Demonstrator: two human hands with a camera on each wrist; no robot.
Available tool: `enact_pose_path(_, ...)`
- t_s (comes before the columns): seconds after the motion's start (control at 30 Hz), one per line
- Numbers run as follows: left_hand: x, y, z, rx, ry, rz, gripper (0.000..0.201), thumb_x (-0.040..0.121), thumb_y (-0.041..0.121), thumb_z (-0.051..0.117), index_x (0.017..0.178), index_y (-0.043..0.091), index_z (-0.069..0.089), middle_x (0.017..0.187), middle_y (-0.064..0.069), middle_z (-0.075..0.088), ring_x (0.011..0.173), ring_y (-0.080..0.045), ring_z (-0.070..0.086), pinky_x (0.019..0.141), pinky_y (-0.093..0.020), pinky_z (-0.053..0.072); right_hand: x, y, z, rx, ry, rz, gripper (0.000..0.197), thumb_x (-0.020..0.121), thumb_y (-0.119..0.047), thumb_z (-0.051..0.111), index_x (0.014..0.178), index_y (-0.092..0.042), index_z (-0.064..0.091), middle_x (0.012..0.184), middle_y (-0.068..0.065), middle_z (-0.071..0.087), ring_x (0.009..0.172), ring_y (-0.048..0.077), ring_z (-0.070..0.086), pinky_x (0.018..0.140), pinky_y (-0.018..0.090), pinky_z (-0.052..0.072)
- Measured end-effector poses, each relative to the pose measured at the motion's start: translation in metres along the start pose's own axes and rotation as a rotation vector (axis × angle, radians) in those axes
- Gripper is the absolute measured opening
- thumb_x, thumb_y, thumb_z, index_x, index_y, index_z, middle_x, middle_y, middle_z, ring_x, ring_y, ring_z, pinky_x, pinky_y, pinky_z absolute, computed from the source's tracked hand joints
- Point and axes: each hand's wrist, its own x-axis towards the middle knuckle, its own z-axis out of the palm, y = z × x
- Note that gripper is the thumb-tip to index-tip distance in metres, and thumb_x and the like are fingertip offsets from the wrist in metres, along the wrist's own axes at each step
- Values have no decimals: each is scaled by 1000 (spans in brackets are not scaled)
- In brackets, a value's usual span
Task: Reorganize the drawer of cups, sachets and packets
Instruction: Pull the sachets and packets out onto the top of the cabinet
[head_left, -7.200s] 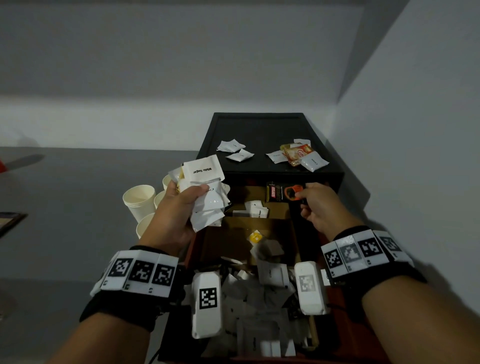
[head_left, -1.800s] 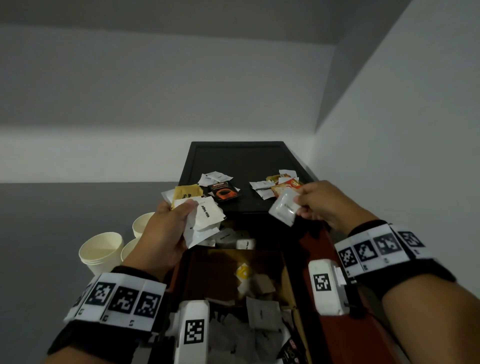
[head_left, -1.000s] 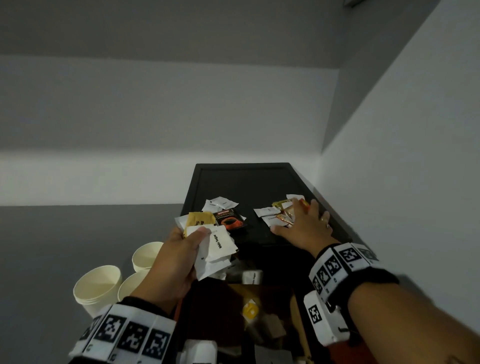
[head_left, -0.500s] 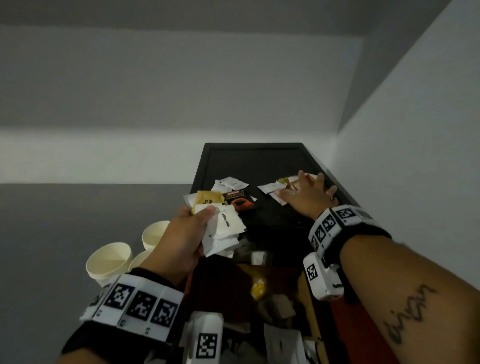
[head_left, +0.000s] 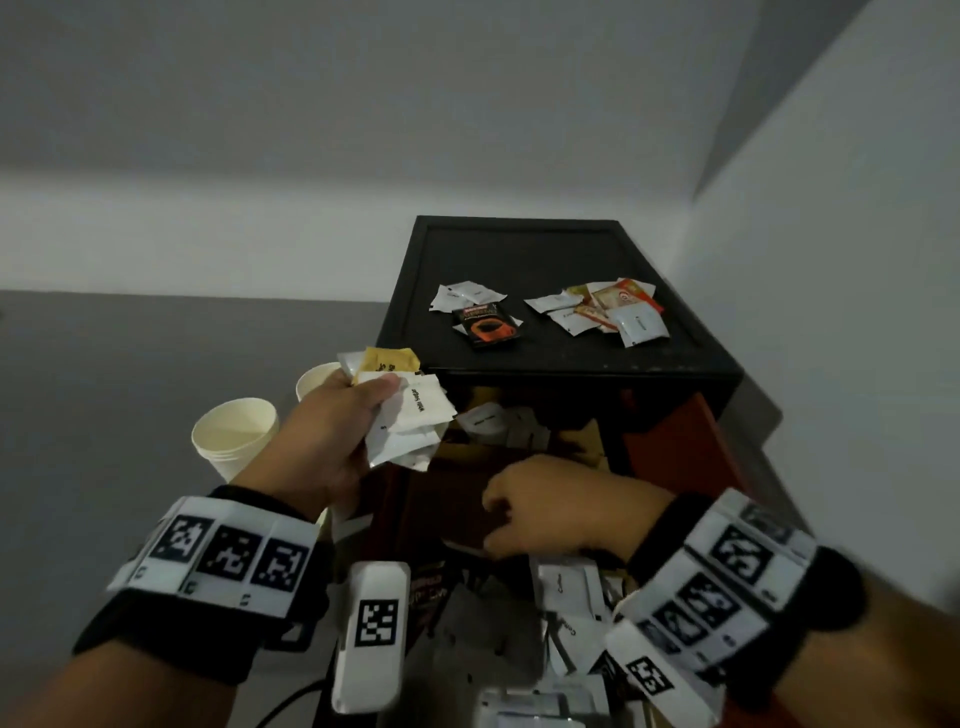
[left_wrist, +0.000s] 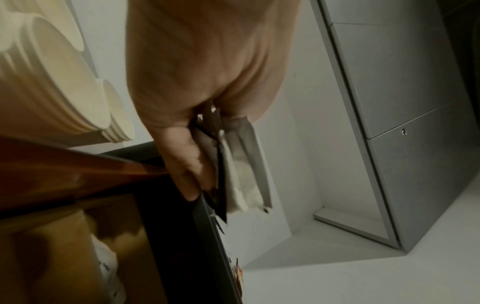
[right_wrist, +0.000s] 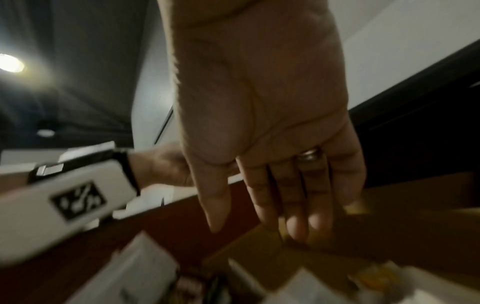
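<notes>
On the floor at far left stand paper cups. Beside them the left hand clamps a fan of white sachets above the open drawer. The right hand hangs over the drawer, fingers straight and empty. Packets lie on the black cabinet top.

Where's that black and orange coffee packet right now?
In the head view, the black and orange coffee sachet lies on the black cabinet top, left of centre, overlapping the white sachets.
</notes>
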Motion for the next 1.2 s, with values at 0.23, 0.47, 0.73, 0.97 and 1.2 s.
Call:
enact_pose_path(0.23,-10,-5,2,-8,-28,-22,21,98,9,44,114,-1,51,92,-19,65,65,-28,67,41,-31,52,26,-6,22,-100,-67,29,11,90,-4,47,82,-2,55,78,11,47,69,21,42,51,21,29)
enact_pose_path(0.47,-13,-5,0,-37,-9,-8,24,97,8,45,119,-3,49,90,-19,64,61,-27,68,39,-32,51,-2,23,-14,609,273,41,15,85,-6,64,76,-17,60,69,-2,61,59,4,55,52,11,43)
enact_pose_path(0.73,-11,-8,2,-6,-42,-10,26,98,9,45,121,-3,50,100,-23,65,68,-29,68,42,-32,52,-10,43,-20,783,391,168,15,91,-8,56,102,-13,65,88,1,68,64,4,57,54,13,45)
enact_pose_path(0.97,-13,-9,2,-14,-29,-4,12,98,8,44,104,5,54,89,-17,66,59,-24,69,41,-33,52,22,69,-2,1219,528,413,34,93,2,48,125,-8,51,121,14,54,108,24,59,80,24,52)
enact_pose_path(1.2,-14,-8,4,-19,-27,-1,11,98,7,43,97,7,54,84,-14,66,57,-21,69,41,-32,53,29,79,5,246,263,591,51,90,-18,54,138,-7,41,142,16,39,127,30,42,102,32,40)
